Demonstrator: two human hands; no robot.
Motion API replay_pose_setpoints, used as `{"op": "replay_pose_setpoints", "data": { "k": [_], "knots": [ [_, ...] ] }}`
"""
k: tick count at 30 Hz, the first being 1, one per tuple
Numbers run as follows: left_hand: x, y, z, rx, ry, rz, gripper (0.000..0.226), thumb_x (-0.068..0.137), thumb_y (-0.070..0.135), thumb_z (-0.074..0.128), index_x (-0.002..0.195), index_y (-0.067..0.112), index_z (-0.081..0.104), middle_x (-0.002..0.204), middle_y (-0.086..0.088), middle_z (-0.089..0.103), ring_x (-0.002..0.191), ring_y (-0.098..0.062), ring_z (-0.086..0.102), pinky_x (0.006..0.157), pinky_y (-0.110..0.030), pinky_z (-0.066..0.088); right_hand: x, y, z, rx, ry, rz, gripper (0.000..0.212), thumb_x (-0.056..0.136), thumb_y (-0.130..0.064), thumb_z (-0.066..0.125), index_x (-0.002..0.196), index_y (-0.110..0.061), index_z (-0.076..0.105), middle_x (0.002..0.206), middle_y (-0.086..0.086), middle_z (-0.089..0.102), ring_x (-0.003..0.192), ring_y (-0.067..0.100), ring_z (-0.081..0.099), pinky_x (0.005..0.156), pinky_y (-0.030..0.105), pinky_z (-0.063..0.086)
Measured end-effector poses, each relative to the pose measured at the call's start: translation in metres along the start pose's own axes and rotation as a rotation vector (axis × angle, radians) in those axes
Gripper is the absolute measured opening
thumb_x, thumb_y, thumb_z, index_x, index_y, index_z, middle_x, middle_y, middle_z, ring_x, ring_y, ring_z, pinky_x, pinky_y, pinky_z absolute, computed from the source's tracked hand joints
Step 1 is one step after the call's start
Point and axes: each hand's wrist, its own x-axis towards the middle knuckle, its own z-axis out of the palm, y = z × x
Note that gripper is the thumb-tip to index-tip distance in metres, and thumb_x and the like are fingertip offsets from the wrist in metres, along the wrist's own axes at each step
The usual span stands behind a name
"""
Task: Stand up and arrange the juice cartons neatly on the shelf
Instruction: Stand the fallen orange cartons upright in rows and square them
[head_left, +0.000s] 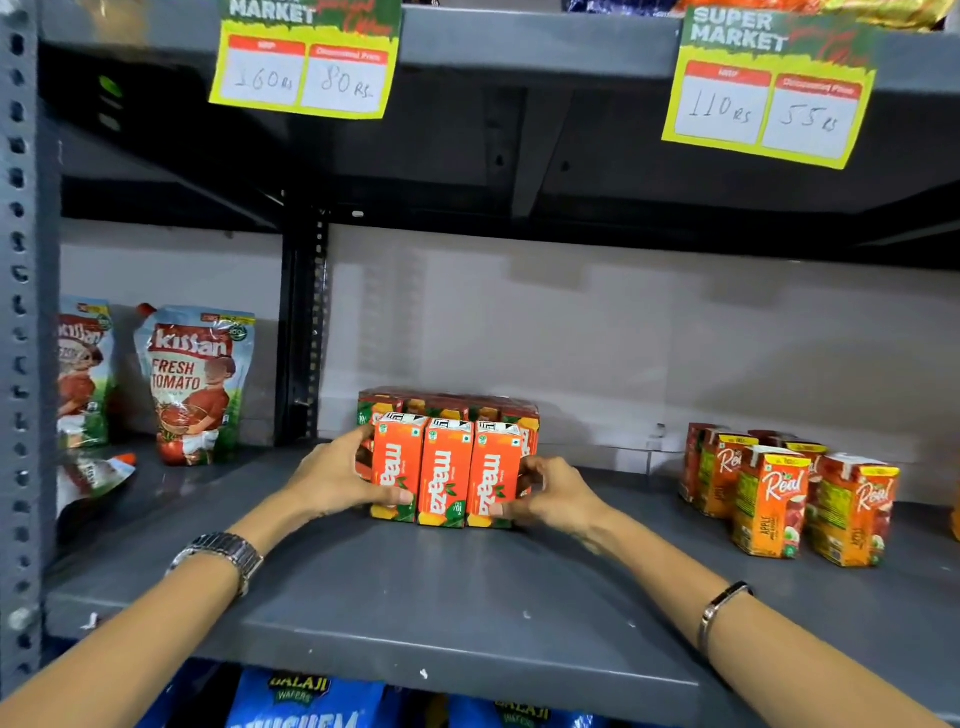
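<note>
Ketchup pouches (195, 384) stand at far left of the grey shelf (467, 597). Mid-shelf: three orange Maaza cartons (447, 478) upright in a tight row, more of them wrapped just behind. Left hand (332, 475) presses the row's left side, right hand (553, 493) its right side, squeezing the cartons together. Real cartons (789, 499) stand clustered at right, well apart.

Maaza cartons (445, 480) – 3 in front | tomato pouches (195, 382) – 3 | price tags (306, 65) – 2
</note>
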Motion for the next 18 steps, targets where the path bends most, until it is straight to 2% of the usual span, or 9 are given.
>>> {"op": "replay_pose_setpoints", "data": {
  "k": [2,4,7,13,18],
  "knots": [
    [0.0,0.0,0.0,-0.003,-0.001,0.016,0.095,0.029,0.066,0.079,0.115,0.037,0.051,0.102,0.014,0.068,0.097,-0.006,0.063,0.097,-0.035,0.048,-0.002,0.0,0.0,-0.01,0.01,-0.008,0.044,0.07,-0.011,0.078,0.111,-0.009,0.06,0.094,0.001,0.066,0.076,0.007,0.062,0.058,0.016,0.053],
    [0.0,0.001,0.0,-0.022,-0.005,0.032,0.09,0.032,0.061,0.085,0.112,0.035,0.055,0.097,0.014,0.069,0.095,-0.005,0.065,0.095,-0.035,0.05,-0.003,0.0,0.001,0.002,0.022,-0.008,0.044,0.069,-0.011,0.079,0.11,-0.009,0.061,0.098,0.004,0.069,0.082,0.012,0.065,0.065,0.023,0.058],
    [-0.005,-0.001,-0.002,-0.092,-0.033,0.052,0.094,0.021,0.07,0.083,0.106,0.037,0.059,0.094,0.012,0.073,0.091,-0.002,0.067,0.089,-0.037,0.055,-0.006,-0.001,0.002,-0.001,0.04,-0.01,0.043,0.067,-0.013,0.08,0.107,-0.009,0.063,0.104,0.009,0.071,0.091,0.019,0.067,0.074,0.033,0.06],
    [-0.019,0.002,-0.004,-0.115,-0.042,0.091,0.103,0.021,0.075,0.079,0.113,0.034,0.057,0.094,0.015,0.073,0.09,-0.002,0.067,0.089,-0.037,0.055,-0.023,-0.007,-0.001,0.017,0.007,-0.013,0.044,0.069,-0.012,0.079,0.109,-0.01,0.061,0.106,0.007,0.07,0.085,0.014,0.066,0.071,0.029,0.059],
    [-0.037,0.008,-0.004,-0.145,-0.054,0.103,0.088,0.031,0.061,0.085,0.11,0.036,0.057,0.091,0.018,0.073,0.088,0.0,0.067,0.082,-0.032,0.057,-0.043,-0.01,0.001,0.013,0.018,-0.019,0.048,0.066,-0.016,0.082,0.11,-0.01,0.063,0.1,0.006,0.072,0.076,0.011,0.066,0.064,0.023,0.056]
  ]
}}
